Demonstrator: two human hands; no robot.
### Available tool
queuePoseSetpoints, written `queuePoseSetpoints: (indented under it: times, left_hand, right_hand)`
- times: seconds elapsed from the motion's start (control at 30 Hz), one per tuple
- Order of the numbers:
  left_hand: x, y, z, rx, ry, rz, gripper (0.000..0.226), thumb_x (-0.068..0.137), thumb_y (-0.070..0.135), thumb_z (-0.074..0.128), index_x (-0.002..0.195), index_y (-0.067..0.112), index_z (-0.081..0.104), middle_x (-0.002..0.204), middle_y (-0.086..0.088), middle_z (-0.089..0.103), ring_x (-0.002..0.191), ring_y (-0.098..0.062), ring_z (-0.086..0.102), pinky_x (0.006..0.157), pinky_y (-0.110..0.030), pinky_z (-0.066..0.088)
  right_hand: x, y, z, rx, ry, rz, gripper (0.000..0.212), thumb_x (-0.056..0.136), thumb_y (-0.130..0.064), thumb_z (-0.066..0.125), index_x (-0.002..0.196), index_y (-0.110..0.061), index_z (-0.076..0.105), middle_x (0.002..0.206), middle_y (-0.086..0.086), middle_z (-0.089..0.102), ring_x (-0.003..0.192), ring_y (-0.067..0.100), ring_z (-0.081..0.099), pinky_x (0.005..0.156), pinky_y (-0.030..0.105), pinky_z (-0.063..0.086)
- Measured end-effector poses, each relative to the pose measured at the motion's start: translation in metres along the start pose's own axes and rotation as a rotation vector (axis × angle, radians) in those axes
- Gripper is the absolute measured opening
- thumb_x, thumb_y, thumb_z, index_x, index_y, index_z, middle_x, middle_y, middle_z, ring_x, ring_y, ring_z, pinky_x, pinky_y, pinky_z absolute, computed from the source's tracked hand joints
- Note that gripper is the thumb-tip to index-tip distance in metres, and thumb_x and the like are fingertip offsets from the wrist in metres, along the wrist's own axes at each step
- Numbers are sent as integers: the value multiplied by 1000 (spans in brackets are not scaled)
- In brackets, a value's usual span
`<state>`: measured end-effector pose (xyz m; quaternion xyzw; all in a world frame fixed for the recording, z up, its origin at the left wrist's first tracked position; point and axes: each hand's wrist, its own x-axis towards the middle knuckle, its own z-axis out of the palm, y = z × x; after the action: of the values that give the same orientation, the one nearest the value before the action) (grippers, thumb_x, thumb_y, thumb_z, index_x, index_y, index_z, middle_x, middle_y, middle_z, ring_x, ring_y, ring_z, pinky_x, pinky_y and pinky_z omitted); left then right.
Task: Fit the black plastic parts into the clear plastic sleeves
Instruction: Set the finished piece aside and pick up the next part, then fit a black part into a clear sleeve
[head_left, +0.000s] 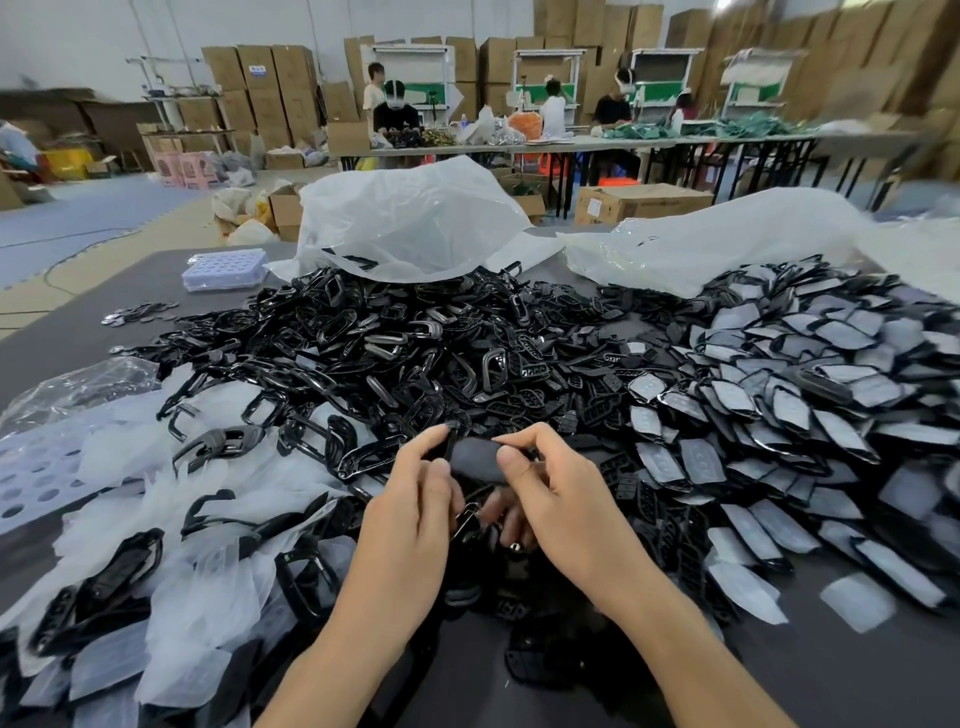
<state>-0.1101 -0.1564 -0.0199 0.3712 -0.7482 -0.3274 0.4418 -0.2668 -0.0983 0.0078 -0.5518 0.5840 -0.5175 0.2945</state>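
two hands on one black part

the left hand and the right hand meet just below the middle of the view, above a dark table. between them is one black part. the left thumb and forefinger are closed on its left edge, the right thumb and forefinger on its right edge, and the other fingers curl underneath. whether a sleeve already covers this part cannot be told.

from 10 to 12 o'clock of the hands lies a big heap of loose black parts, touching the fingertips at its near edge. at 2 to 3 o'clock spreads a heap of parts already in sleeves. at 8 to 9 o'clock lie clear sleeves, mixed with more black pieces.

a white bag stands open at 12 o'clock behind the loose heap, and a second bag lies at 1 o'clock. a clear box sits at 11 o'clock, with small round discs near it. a sheet with round holes lies at 9 o'clock by the table edge.
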Motion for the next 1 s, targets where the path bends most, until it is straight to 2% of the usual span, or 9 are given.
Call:
queuePoseSetpoints:
  times: [0.13, 0.23, 0.3, 0.47, 0.53, 0.67, 0.73, 0.8, 1.0]
  left_hand:
    - [-4, 2, -2, -15, -20, 16, 35, 99, 50, 33, 133, 53, 39, 89, 9, 64, 68, -18, 59, 60, -27, 47]
    - [-7, 3, -1, 27, -66, 48, 44, 95, 56, 30, 137, 47, 40, 87, 10, 62, 67, -18, 58, 61, -27, 47]
    - [-8, 7, -3, 54, -109, 40, 50, 91, 60, 27, 138, 46, 39, 84, 10, 61, 62, -14, 55, 58, -26, 45]
    - [-12, 25, -4, 299, -223, 169, 43, 95, 65, 24, 136, 52, 34, 101, 27, 55, 88, 4, 55, 75, -10, 42]
    - [-21, 31, 2, 463, -320, 307, 49, 96, 62, 37, 141, 44, 38, 115, 30, 50, 108, 3, 49, 94, -14, 39]
    - [-30, 21, 12, 762, -263, 466, 56, 80, 52, 51, 125, 23, 67, 123, 0, 65, 116, -22, 64, 107, -39, 35]
    - [-23, 10, 2, 913, -145, 364, 58, 81, 51, 46, 122, 16, 70, 127, -10, 65, 121, -32, 62, 109, -51, 31]
    - [-11, 1, -13, 1011, -45, 206, 65, 84, 54, 41, 127, 12, 66, 134, -20, 59, 129, -42, 53, 112, -59, 28]
    - [23, -7, -28, 1053, 70, -35, 55, 88, 49, 61, 125, 9, 65, 122, -22, 64, 111, -42, 59, 97, -55, 44]
  right_hand:
    - [23, -11, -58, 261, 514, -8, 10, 108, -26, 45, 115, -28, 53, 78, 6, 76, 54, 15, 67, 48, 19, 49]
    - [38, -17, -114, 384, 913, 50, 57, 106, -33, 50, 156, -23, 23, 89, 6, 76, 58, 12, 69, 51, 22, 52]
    - [33, -14, -128, 379, 996, 125, 77, 105, -33, 51, 162, -24, 1, 96, 7, 73, 60, 12, 69, 54, 24, 52]
    - [10, -3, -86, 160, 754, 96, 64, 103, -21, 47, 158, -38, 19, 93, -9, 78, 69, 12, 74, 57, 18, 54]
    - [11, -3, -57, 40, 607, 63, 57, 103, -22, 47, 154, -40, 28, 96, -18, 76, 73, 7, 73, 60, 14, 54]
    - [21, 3, -1, -226, 277, -22, 45, 105, -29, 47, 149, -38, 42, 120, -19, 67, 86, -5, 64, 76, 13, 51]
    - [24, 14, 17, -475, 137, -43, 46, 106, -32, 45, 152, -34, 41, 141, -12, 57, 128, 2, 51, 109, 21, 38]
    - [26, 23, 26, -747, 41, -32, 48, 108, -40, 39, 155, -31, 37, 158, -6, 42, 147, 13, 32, 121, 29, 23]
    - [22, 29, 21, -820, 29, -82, 41, 107, -40, 38, 146, -34, 47, 148, -17, 49, 140, 7, 33, 116, 26, 25]
